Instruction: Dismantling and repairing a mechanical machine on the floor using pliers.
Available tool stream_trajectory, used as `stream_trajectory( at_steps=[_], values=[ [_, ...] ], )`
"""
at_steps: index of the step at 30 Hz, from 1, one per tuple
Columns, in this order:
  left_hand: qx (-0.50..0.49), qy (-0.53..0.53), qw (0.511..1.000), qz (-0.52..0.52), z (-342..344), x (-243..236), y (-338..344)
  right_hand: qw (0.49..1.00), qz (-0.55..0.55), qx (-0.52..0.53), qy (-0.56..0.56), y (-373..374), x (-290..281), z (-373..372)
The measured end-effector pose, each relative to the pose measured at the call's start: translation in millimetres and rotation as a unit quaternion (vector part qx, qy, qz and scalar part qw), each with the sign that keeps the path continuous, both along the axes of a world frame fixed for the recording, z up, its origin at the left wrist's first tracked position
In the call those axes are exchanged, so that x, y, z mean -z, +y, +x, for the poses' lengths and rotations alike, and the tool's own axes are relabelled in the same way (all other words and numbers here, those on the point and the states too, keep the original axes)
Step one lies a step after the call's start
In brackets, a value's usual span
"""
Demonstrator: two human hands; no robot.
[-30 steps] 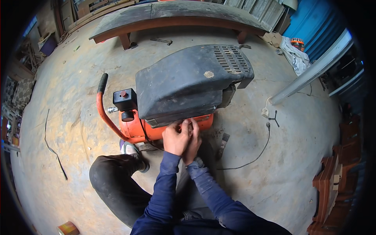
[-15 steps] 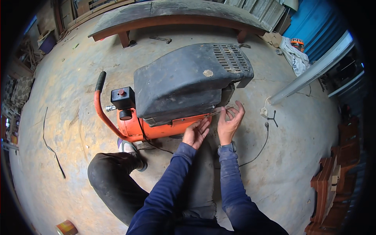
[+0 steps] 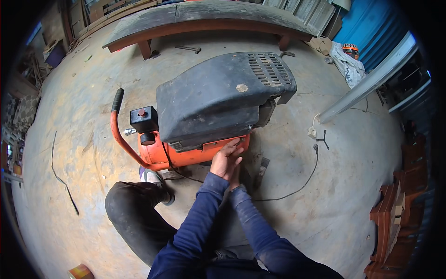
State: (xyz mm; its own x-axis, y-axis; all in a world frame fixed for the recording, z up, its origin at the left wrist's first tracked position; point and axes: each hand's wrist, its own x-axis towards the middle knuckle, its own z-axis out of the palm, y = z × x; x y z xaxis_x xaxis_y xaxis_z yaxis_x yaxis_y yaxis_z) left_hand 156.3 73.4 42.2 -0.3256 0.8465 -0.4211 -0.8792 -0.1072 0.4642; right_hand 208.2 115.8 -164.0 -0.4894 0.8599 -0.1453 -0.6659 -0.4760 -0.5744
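Observation:
An orange compressor tank point(image 3: 190, 158) lies crosswise before me, topped by a dusty dark plastic cover point(image 3: 209, 102) with vent slots. On its left are a black switch box point(image 3: 143, 121) with a red knob, a gauge and a curved orange handle point(image 3: 121, 134). My left hand point(image 3: 225, 158) is at the tank's front below the cover, its fingers bunched near a small fitting; what they grip is too small to make out. My right hand point(image 3: 234, 176) is mostly hidden behind it, so its fingers cannot be read. A black cable runs down from the switch box beside my hands.
A long bench point(image 3: 209, 25) stands behind. To the right are a metal pole point(image 3: 360, 81), a white socket point(image 3: 312, 131), a T-handle tool point(image 3: 324, 142), a plug point(image 3: 316, 148) and brown wooden pieces point(image 3: 385, 223). A flat tool point(image 3: 262, 171) lies near my right arm.
Half a second ago my hands were apart, the right one raised with spread fingers at the tank's right end. It has since moved down and left, behind my left hand.

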Motion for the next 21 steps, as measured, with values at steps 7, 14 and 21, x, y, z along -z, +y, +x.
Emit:
stream_trajectory(
  at_steps=[7,14,21],
  values=[
    [-0.225,0.377,0.881,-0.179,-33,-10,-66,0.931,0.261,-0.057,-0.25,-74,-160,-52],
    [-0.147,0.096,0.982,-0.075,-24,36,-40,0.904,0.22,0.032,-0.365,-8,-222,-29],
    [-0.001,-0.277,0.949,0.148,-4,61,9,0.657,0.474,0.232,-0.538,17,-240,-6]
  ],
)
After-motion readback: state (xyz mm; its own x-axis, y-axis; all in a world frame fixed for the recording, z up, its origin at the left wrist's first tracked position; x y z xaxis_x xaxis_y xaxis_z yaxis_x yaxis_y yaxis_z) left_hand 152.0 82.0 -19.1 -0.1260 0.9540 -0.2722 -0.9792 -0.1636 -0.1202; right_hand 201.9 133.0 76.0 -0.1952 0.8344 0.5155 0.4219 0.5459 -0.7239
